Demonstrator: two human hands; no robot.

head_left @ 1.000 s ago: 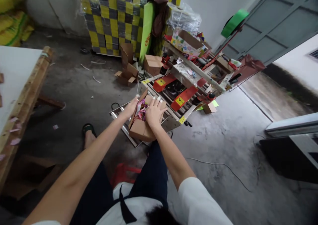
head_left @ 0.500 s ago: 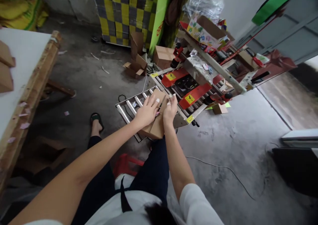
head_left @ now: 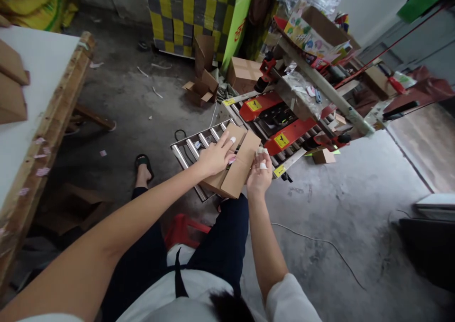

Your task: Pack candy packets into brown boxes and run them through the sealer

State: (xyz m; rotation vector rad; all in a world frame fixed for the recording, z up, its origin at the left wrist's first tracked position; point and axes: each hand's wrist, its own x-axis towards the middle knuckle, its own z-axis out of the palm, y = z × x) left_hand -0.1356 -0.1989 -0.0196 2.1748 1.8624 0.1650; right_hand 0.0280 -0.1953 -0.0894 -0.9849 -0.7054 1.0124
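Cardboard box [head_left: 237, 174]: lies on the near end of the rollers [head_left: 189, 150], tilted, with both top flaps folded down. A sliver of pink shows at the seam between the flaps; the rest of the contents are hidden.

Left hand [head_left: 212, 157]: lies palm down on the left flap, fingers [head_left: 227, 142] stretched out nearly flat and slightly spread. It presses on the flap and grips nothing. One fingertip is wrapped in white tape.

Right hand [head_left: 259, 176]: just beside the right flap's outer edge, fingers half curled with taped tips up. Nothing is seen in its grasp. Whether the tips touch the flap cannot be told.

The rollers lead into a sealing machine [head_left: 280, 140] with red guides and yellow labels.

Open printed carton [head_left: 313, 28] on the machine's top shelf: contents unclear.

Floor beyond: a small open box [head_left: 202, 88], inside not visible, and a closed carton [head_left: 244, 73].

Left: a white table [head_left: 39, 70] carrying cardboard pieces [head_left: 12, 82].
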